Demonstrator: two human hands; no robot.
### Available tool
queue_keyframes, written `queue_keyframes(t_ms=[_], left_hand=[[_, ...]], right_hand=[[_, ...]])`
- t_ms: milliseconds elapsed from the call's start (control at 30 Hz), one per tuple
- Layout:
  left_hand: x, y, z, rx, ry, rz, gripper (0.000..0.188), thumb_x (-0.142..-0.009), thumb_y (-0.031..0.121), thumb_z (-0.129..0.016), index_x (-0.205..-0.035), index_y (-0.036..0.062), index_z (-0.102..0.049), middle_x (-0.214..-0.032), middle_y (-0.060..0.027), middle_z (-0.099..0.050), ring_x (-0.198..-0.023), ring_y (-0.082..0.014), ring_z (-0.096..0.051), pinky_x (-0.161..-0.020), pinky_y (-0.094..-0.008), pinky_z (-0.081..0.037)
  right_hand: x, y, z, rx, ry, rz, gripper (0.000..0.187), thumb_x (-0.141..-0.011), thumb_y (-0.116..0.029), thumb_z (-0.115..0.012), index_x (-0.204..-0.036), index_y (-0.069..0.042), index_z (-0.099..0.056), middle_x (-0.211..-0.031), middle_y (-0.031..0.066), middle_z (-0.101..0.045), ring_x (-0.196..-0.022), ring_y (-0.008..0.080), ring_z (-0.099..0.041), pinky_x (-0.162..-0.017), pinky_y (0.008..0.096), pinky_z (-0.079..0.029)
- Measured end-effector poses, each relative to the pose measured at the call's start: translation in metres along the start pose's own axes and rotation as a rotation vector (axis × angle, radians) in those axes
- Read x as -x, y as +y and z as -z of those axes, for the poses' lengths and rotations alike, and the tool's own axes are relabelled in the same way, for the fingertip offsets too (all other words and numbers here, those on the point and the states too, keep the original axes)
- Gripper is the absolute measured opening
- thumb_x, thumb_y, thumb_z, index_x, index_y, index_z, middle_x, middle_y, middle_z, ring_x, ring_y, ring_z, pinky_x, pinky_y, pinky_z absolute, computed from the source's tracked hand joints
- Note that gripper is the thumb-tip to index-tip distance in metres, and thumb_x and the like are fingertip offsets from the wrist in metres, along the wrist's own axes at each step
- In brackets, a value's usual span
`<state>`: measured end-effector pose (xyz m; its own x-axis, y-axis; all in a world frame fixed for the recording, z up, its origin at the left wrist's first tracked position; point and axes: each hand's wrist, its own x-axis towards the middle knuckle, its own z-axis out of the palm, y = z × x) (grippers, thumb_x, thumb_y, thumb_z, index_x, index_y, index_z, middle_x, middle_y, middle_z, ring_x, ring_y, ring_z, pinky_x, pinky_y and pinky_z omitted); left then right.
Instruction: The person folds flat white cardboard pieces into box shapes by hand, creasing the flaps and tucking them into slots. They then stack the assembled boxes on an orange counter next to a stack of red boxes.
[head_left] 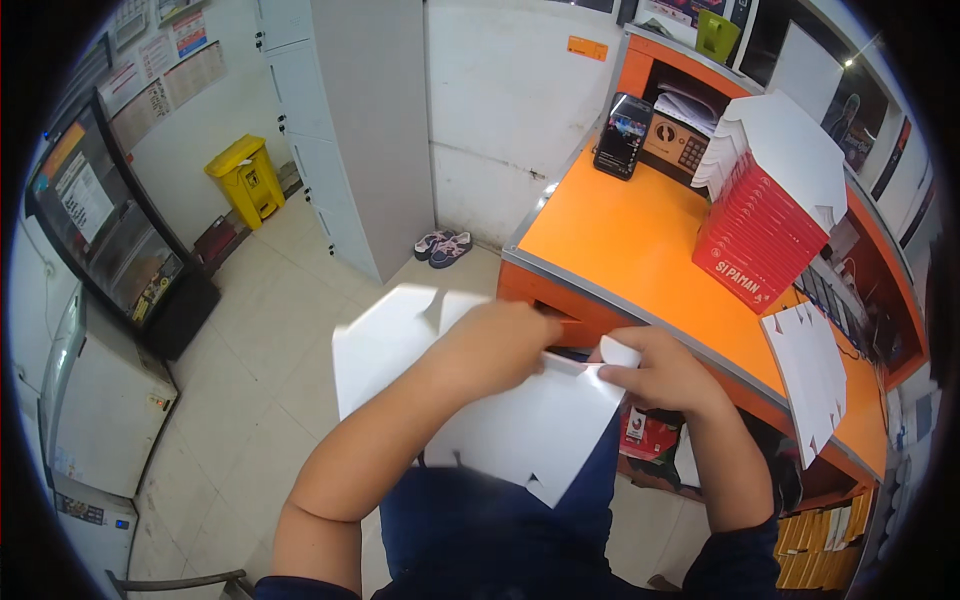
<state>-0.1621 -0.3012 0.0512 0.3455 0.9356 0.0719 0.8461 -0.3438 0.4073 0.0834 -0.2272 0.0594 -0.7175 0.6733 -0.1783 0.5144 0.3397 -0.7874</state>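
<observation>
A white cardboard box blank [520, 425] lies across my lap, partly folded, with cut slots along its edges. My left hand [505, 345] reaches over it with bent fingers at its far edge; the fingertips are blurred. On the right, my right hand [650, 370] pinches a curled white flap of the blank between thumb and fingers. To the right on the orange desk stands a tall stack of folded red and white boxes [765, 235]. Flat white blanks [808, 370] lie by the desk's near right edge.
The orange desk [590, 225] carries a phone propped upright [623, 137] before a small safe [675, 140]. A grey locker [375, 120], a yellow bin [246, 180] and a pair of shoes [443, 248] stand beyond. A glass-door fridge [115, 210] is at left.
</observation>
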Motion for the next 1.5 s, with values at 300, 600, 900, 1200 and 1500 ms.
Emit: queue_keyframes(t_ms=[300,600,900,1200,1500], left_hand=[[0.111,-0.042,-0.123,-0.029,0.907,0.066,0.052,-0.084,0.011,-0.081,-0.130,0.0014,-0.061,-0.128,-0.0194,-0.064,-0.114,-0.0323,-0.065,-0.098,-0.0434,-0.053],[0.166,-0.026,-0.252,1.658,0.400,0.768,0.053,-0.110,0.038,-0.053,-0.147,0.0017,-0.041,-0.145,-0.0166,-0.055,-0.130,-0.0274,-0.057,-0.109,-0.0438,-0.046],[0.141,-0.032,-0.242,1.867,0.965,0.713,0.042,-0.111,0.017,-0.049,-0.149,0.0077,-0.034,-0.152,-0.0114,-0.048,-0.143,-0.0268,-0.046,-0.121,-0.0482,-0.035],[0.210,-0.064,-0.194,1.383,1.058,0.846,0.061,-0.100,-0.003,-0.059,-0.154,0.0023,-0.031,-0.144,-0.0137,-0.054,-0.132,-0.0232,-0.055,-0.111,-0.0395,-0.045],[0.267,-0.114,-0.135,0.709,0.579,1.159,0.048,-0.092,0.006,-0.071,-0.134,-0.0061,-0.053,-0.122,-0.0223,-0.069,-0.110,-0.0311,-0.070,-0.095,-0.0405,-0.056]], right_hand=[[0.024,0.094,-0.075,-0.260,0.346,-0.083,0.017,-0.093,-0.008,-0.072,-0.107,0.002,-0.073,-0.089,0.0073,-0.071,-0.082,0.0136,-0.064,-0.078,0.0295,-0.051],[0.011,0.031,-0.069,-0.327,0.234,0.054,0.014,-0.094,-0.005,-0.070,-0.106,0.002,-0.074,-0.091,0.0058,-0.072,-0.085,0.0107,-0.064,-0.079,0.0274,-0.051],[0.034,-0.001,-0.060,-0.268,0.223,0.077,0.015,-0.092,-0.001,-0.071,-0.106,0.004,-0.073,-0.090,0.0063,-0.074,-0.080,0.0099,-0.065,-0.074,0.0264,-0.051],[0.018,0.073,-0.163,-0.510,0.182,-0.094,0.016,-0.090,-0.008,-0.078,-0.100,-0.002,-0.068,-0.082,0.0001,-0.066,-0.074,0.0047,-0.058,-0.066,0.0246,-0.048],[-0.007,0.104,-0.232,-0.390,-0.208,-0.143,0.067,-0.093,-0.019,-0.078,-0.147,0.007,-0.049,-0.130,0.0232,-0.067,-0.117,0.0272,-0.070,-0.095,0.0356,-0.057]])
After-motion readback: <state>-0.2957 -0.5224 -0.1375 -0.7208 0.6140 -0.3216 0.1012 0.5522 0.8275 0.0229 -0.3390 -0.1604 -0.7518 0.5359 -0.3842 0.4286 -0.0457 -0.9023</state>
